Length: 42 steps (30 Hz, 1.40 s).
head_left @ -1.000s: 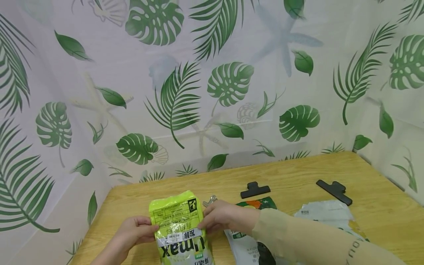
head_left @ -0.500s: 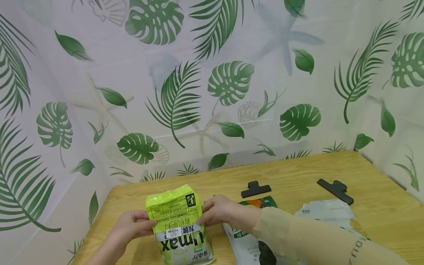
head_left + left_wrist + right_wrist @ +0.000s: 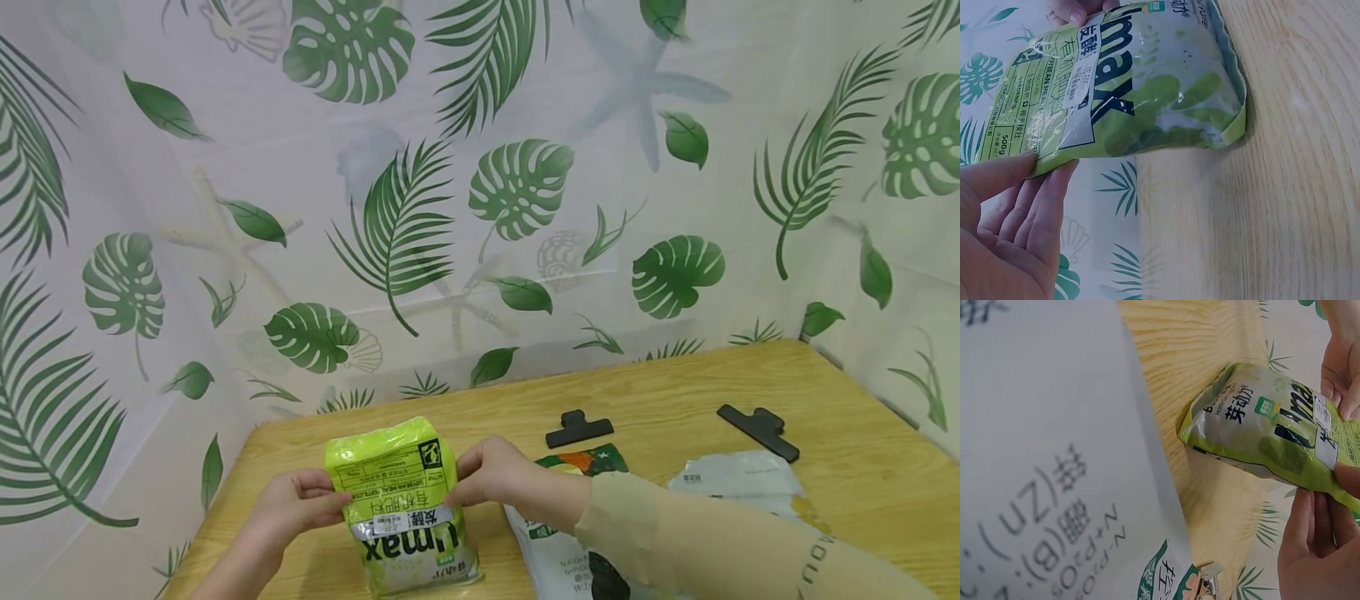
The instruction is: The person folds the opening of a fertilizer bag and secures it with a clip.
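A lime-green and white bag of fertilizer (image 3: 405, 508), marked "Umax", stands tilted over the table, its print upside down in the head view. My left hand (image 3: 288, 512) pinches one side of it between thumb and fingers. On the opposite side my right hand (image 3: 510, 483) pinches the other edge. In the left wrist view the left thumb lies on the bag's front, with the fingers behind it. The bag's lower end (image 3: 1232, 119) is by the wooden tabletop; the right wrist view shows its lower corner seeming to touch the wood.
Right of the fertilizer bag lies a white bag with a dark green end (image 3: 562, 550), partly under my right forearm. Another white bag (image 3: 738, 475) lies farther right. Two black clips (image 3: 579, 428) rest behind them. A small metal clip (image 3: 1210, 575) shows in the right wrist view.
Both hands have raised the fertilizer bag's top slightly and shifted it a little left, so more of its lower front shows. The metal clip is now hidden behind the right hand in the head view.
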Motion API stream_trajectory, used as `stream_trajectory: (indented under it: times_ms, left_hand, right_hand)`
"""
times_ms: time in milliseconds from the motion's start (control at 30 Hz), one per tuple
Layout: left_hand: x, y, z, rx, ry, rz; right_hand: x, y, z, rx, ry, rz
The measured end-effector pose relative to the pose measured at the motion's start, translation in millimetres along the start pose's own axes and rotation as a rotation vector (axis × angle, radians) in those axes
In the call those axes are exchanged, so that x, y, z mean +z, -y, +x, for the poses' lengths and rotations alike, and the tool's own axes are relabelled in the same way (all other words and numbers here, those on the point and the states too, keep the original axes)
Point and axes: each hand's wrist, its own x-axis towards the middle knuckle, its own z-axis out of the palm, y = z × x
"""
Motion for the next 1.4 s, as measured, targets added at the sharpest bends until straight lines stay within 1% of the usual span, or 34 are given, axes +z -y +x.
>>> stream_trajectory:
  times_ms: [133, 300, 467, 667, 800, 967, 1133, 1400]
  left_hand:
    - [0.9, -1.8, -1.1, -0.005, -0.031, 0.009]
    - [4.2, -5.6, -4.4, 0.02, -0.084, 0.043]
    - [7.3, -10.0, -6.8, 0.031, -0.124, 0.07]
    - [6.9, -10.5, -7.7, 0.022, -0.125, 0.073]
    - [6.0, -9.1, -9.9, -0.001, -0.133, 0.083]
    - [5.7, -6.7, -12.6, -0.021, -0.141, 0.091]
    - [5.8, -4.5, -13.8, -0.032, -0.148, 0.077]
    - [4.5, -3.7, -13.6, -0.021, -0.137, 0.018]
  right_hand:
    - [1, 2, -0.7, -0.024, -0.028, -0.041]
    - [1, 5, -1.1, -0.062, -0.057, -0.097]
    - [-1, 8, -1.7, -0.101, -0.073, -0.118]
    - [-3, 8, -1.9, -0.124, -0.067, -0.144]
    - [-3, 8, -4.0, -0.14, -0.045, -0.15]
    - [-5, 6, -5.5, -0.153, -0.012, -0.13]
    - [-7, 5, -7.7, -0.155, 0.006, -0.117]
    - [-8, 7, -7.6, -0.162, -0.011, -0.139]
